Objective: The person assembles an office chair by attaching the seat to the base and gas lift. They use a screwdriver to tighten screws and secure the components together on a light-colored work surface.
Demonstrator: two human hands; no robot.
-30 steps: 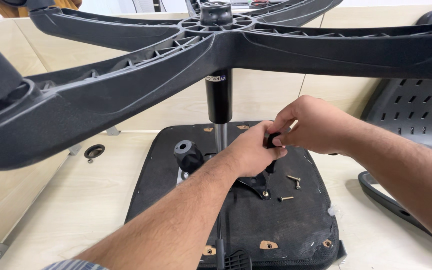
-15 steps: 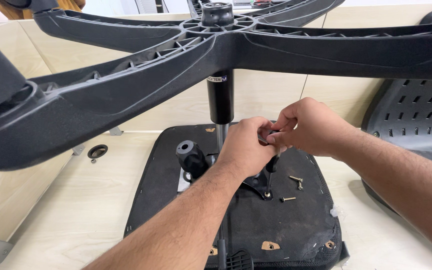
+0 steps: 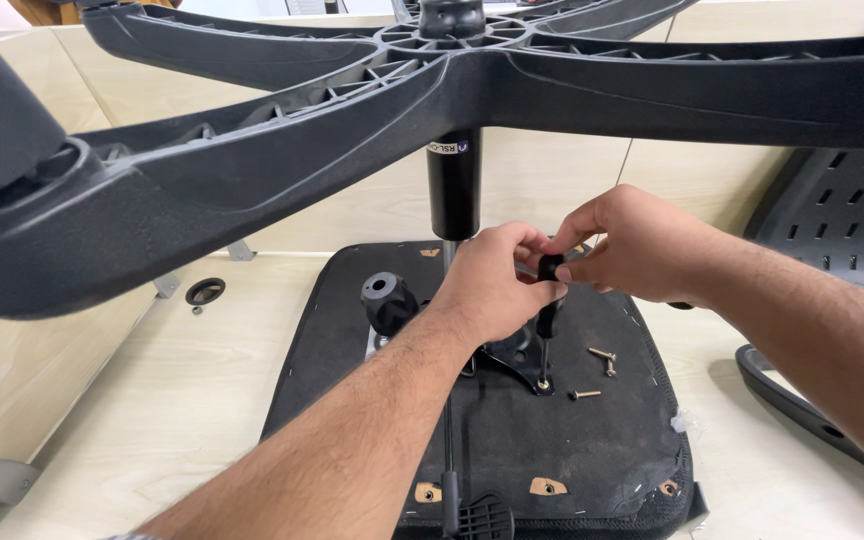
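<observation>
An office chair lies upside down on a pale wooden table: its black seat underside (image 3: 352, 300) faces up and the black star base (image 3: 572, 90) fills the top of the view on a black gas cylinder (image 3: 453, 185). My left hand (image 3: 497, 285) and my right hand (image 3: 627, 245) meet above the seat's metal mechanism plate (image 3: 522, 350). Both pinch the black handle of a small tool (image 3: 549, 268) whose shaft stands upright down to the plate. A black round knob (image 3: 388, 298) sticks up left of my left hand.
Three loose screws (image 3: 602, 355) lie on the seat underside to the right of the plate. A black perforated chair back (image 3: 842, 230) lies at the right. A round cable hole (image 3: 204, 292) sits in the table at left, near a grey bracket (image 3: 7, 478).
Both hands have risen slightly and shifted right on the tool's handle, the fingers regripping it. The chair has not moved.
</observation>
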